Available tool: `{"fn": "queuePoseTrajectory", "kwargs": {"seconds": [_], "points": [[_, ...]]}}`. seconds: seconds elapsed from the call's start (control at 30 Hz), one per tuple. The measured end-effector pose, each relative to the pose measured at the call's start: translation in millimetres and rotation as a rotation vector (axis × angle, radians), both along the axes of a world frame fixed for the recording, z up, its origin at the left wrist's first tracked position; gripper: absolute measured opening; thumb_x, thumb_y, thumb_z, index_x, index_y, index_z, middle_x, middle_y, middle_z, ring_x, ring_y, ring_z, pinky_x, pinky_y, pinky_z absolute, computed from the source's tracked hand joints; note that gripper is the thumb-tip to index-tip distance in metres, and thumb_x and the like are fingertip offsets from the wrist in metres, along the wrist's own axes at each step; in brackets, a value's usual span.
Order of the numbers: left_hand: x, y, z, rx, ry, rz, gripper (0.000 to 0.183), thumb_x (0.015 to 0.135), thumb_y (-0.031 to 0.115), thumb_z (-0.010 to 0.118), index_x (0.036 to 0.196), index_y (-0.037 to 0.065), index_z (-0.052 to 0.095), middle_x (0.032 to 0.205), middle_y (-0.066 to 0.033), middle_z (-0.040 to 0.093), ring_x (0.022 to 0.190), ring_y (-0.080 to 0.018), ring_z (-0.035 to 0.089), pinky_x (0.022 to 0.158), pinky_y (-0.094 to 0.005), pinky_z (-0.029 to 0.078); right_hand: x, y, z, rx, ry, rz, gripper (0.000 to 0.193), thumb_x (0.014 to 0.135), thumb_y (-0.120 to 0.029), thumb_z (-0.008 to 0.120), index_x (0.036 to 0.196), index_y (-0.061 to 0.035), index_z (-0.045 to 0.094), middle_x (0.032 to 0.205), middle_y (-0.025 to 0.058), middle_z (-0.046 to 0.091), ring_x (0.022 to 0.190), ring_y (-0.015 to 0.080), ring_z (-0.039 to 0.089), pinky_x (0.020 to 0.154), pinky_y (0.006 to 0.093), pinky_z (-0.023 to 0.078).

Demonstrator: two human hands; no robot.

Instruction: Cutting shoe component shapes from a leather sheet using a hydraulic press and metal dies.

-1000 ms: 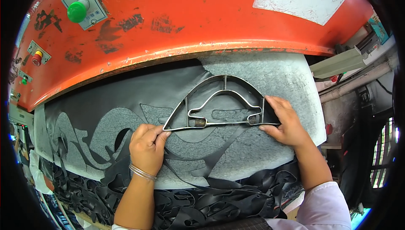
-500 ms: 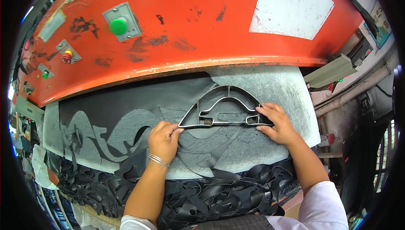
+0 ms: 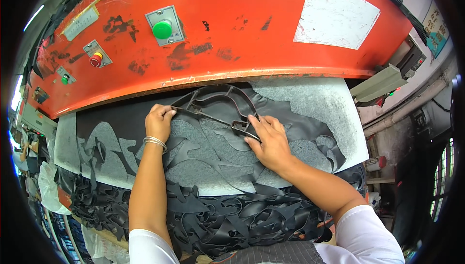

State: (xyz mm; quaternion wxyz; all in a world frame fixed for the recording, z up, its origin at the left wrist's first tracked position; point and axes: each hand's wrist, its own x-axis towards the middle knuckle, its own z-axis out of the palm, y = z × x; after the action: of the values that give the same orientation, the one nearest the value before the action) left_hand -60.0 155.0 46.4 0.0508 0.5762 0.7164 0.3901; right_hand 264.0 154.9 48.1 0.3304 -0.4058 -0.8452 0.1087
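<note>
An arch-shaped metal cutting die (image 3: 215,118) with inner curved walls sits slantwise over a black leather sheet (image 3: 116,110). My left hand (image 3: 159,122), with bangles at the wrist, pinches the die's left corner. At its right end, the fingers of my right hand (image 3: 270,142) are closed on the small boxed part of the frame. The die looks tilted; whether its lower edge touches the leather cannot be told. Curved cut-outs in the leather show the pale grey cutting board (image 3: 334,97) underneath.
A red press beam (image 3: 232,58) spans the far side, carrying a green button (image 3: 162,30), a red knob (image 3: 96,59) and a white patch (image 3: 336,18). Tangled black leather scraps (image 3: 227,220) are heaped along the board's near edge. A metal bracket (image 3: 380,84) sticks out at right.
Both hands and the die have shifted left, and the die has turned from level to slanted. More of the leather, with its cut strips, now shows to the right over the board.
</note>
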Motion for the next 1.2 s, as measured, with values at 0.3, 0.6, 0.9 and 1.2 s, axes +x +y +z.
{"fn": "queuePoseTrajectory", "kwargs": {"seconds": [0.3, 0.6, 0.9, 1.2], "points": [[-15, 0, -18, -0.002, 0.119, -0.022, 0.020, 0.075, 0.017, 0.075, 0.090, 0.005, 0.071, 0.084, -0.0081, 0.062, 0.084, -0.0264, 0.058, 0.077, -0.0370, 0.047, 12, 9, -6, -0.173, -0.126, 0.122, 0.073, 0.082, -0.027, 0.070, 0.144, -0.0071, 0.037, 0.137, 0.0216, 0.049, 0.128, 0.0374, 0.042, 0.106, 0.0454, 0.034], [-18, 4, -11, 0.110, -0.061, 0.004, 0.016, 0.076, 0.012, 0.074, 0.086, 0.001, 0.071, 0.084, -0.0101, 0.064, 0.077, -0.0242, 0.062, 0.072, -0.0318, 0.049, 16, 17, -5, -0.149, -0.171, 0.213, 0.073, 0.083, -0.030, 0.069, 0.144, -0.0058, 0.036, 0.143, 0.0166, 0.045, 0.136, 0.0306, 0.038, 0.112, 0.0458, 0.027], [-11, 0, -17, -0.018, 0.008, -0.001, 0.015, 0.075, 0.008, 0.074, 0.087, 0.000, 0.071, 0.081, -0.0090, 0.061, 0.072, -0.0202, 0.061, 0.068, -0.0289, 0.048, 25, 21, -16, -0.149, -0.218, 0.237, 0.073, 0.082, -0.034, 0.069, 0.143, -0.0078, 0.038, 0.143, 0.0151, 0.046, 0.138, 0.0278, 0.036, 0.112, 0.0459, 0.027], [-18, 2, -10, 0.024, 0.058, -0.015, 0.016, 0.074, 0.009, 0.075, 0.088, 0.002, 0.071, 0.083, -0.0090, 0.061, 0.076, -0.0216, 0.062, 0.071, -0.0307, 0.049, 24, 25, -8, -0.115, -0.200, 0.248, 0.068, 0.086, -0.033, 0.066, 0.144, -0.0093, 0.038, 0.143, 0.0186, 0.045, 0.139, 0.0297, 0.035, 0.112, 0.0458, 0.026]]}}
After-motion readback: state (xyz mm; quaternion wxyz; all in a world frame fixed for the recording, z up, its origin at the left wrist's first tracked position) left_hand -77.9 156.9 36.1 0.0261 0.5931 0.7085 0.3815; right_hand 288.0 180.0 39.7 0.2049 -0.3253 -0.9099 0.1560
